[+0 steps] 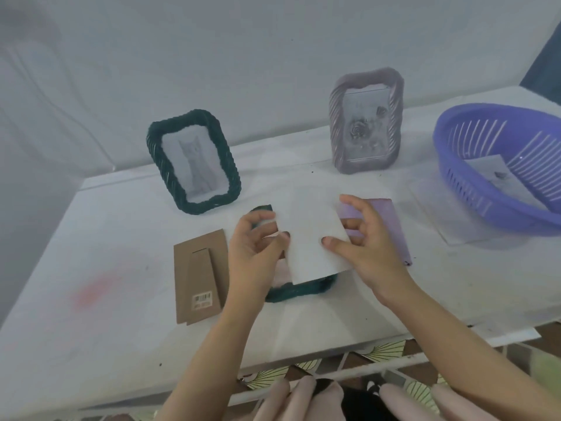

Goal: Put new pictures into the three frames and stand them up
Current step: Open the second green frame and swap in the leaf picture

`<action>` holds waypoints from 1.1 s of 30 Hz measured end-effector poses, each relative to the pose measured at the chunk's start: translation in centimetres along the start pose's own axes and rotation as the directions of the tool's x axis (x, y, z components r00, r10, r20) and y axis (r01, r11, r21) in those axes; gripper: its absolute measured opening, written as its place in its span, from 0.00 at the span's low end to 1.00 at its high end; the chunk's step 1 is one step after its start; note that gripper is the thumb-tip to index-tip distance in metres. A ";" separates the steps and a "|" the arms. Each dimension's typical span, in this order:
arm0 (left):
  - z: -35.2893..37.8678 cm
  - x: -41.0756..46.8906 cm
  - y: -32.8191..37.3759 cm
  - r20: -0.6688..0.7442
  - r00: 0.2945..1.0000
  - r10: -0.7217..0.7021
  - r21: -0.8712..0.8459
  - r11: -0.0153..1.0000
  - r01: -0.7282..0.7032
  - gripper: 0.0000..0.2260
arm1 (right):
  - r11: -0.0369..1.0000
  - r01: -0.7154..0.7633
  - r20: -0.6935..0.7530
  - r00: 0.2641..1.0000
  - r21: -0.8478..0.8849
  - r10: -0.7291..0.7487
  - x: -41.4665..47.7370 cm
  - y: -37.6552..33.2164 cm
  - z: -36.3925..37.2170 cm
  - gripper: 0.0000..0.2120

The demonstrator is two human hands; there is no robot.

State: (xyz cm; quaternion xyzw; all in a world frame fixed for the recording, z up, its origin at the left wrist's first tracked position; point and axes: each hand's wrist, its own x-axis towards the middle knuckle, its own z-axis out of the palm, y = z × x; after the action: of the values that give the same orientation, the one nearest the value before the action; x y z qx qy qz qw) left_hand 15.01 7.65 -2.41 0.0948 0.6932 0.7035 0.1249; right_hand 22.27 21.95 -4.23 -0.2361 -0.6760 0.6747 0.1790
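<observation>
Both hands hold a white picture sheet (312,238), blank side up, over a dark green woven frame (299,291) lying flat on the white table (100,299). My left hand (256,253) pinches the sheet's left edge and my right hand (367,244) its right edge. A second dark green frame (194,170) with a cat picture stands upright at the back left. A lilac frame (367,123) with a rose picture stands at the back right. A brown cardboard backing with its stand flap (202,282) lies left of my left hand.
A lilac flat piece (388,229) lies behind my right hand. A purple plastic basket (504,165) with a sheet of paper in it sits at the far right on a clear sheet. A white wall rises behind the table. The table's front edge is near my forearms.
</observation>
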 end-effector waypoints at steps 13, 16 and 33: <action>-4.3 2.3 -1.8 0.017 0.995 0.096 0.695 0.714 -0.081 0.08 | 0.822 0.204 0.078 0.978 -0.532 -0.192 2.0 2.1 2.5 0.09; -4.5 2.9 -2.5 0.057 0.995 0.080 0.721 0.686 -0.097 0.09 | 0.768 0.246 0.104 0.968 -0.592 -0.230 2.3 2.3 2.5 0.09; -4.9 3.2 -4.4 0.172 0.965 0.200 0.812 0.526 -0.254 0.12 | 0.607 0.311 0.189 0.948 -0.731 -0.258 2.8 3.3 1.9 0.13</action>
State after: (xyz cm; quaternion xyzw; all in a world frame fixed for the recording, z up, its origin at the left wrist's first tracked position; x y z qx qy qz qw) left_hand 10.61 3.98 -7.04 0.2517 0.9193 0.3023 -0.0068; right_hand 19.17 21.84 -7.81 -0.1566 -0.9281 0.3038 0.1480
